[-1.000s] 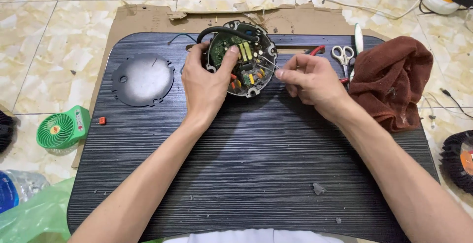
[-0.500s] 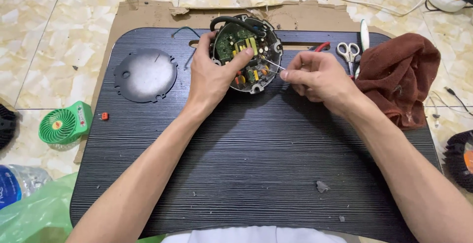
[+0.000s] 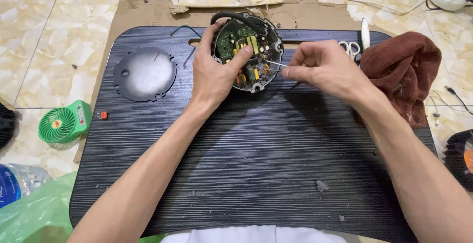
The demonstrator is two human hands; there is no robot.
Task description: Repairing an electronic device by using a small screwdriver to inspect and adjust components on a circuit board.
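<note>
Nearest the person, the black ribbed board [image 3: 236, 174] lies mostly bare, with a small grey scrap [image 3: 321, 186] on it, well short of the round electronics unit [image 3: 248, 51] that sits at the board's far edge. Both forearms stretch across the board towards that unit. The left hand [image 3: 214, 73] wraps the unit's left side, fingers on its rim and the thumb pressed onto the green circuit board inside, so the hand is clamped on the unit. The right hand [image 3: 322, 68], just right of the unit, has its fingertips pinched together on a thin metal tool [image 3: 276, 64], whose tip reaches in among the components. Left of the unit, on the board, lies a round grey cover plate [image 3: 144, 73]. Right of the unit are scissors [image 3: 351, 48] and a brown rag [image 3: 404, 73] draped over the board's corner. Well left of the unit, on the tiled floor, stands a small green fan [image 3: 61, 123]. Beyond the unit, cardboard [image 3: 162, 14] shows from under the board.
</note>
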